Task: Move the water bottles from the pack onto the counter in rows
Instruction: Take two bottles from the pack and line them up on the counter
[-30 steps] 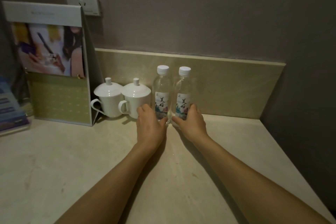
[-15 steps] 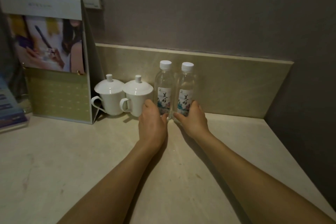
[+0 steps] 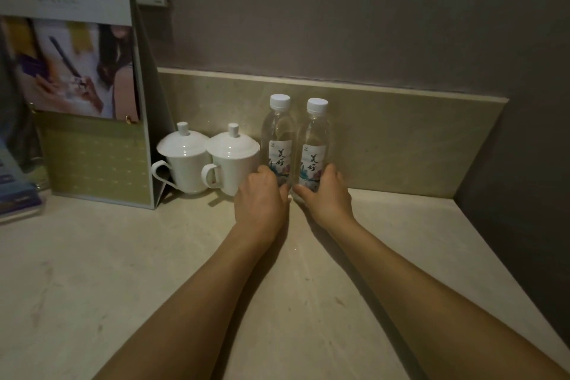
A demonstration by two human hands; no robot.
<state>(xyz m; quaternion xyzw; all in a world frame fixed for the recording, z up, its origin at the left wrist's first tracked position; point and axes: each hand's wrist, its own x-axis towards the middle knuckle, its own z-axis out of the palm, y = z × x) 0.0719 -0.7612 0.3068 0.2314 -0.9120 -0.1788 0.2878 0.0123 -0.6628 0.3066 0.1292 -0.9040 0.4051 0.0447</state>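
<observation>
Two clear water bottles with white caps and printed labels stand upright side by side on the pale stone counter (image 3: 123,271), close to the backsplash. My left hand (image 3: 260,200) wraps the base of the left bottle (image 3: 279,136). My right hand (image 3: 327,194) wraps the base of the right bottle (image 3: 316,142). The hands hide both bottle bottoms. No pack is in view.
Two white lidded cups (image 3: 185,160) (image 3: 231,163) stand just left of the bottles, nearly touching the left one. A standing brochure holder (image 3: 89,102) sits further left, with a blue booklet (image 3: 15,188) at the left edge. The dark wall (image 3: 524,163) closes the right side.
Both hands with the bottles have shifted slightly back toward the backsplash; the grip on each bottle is the same.
</observation>
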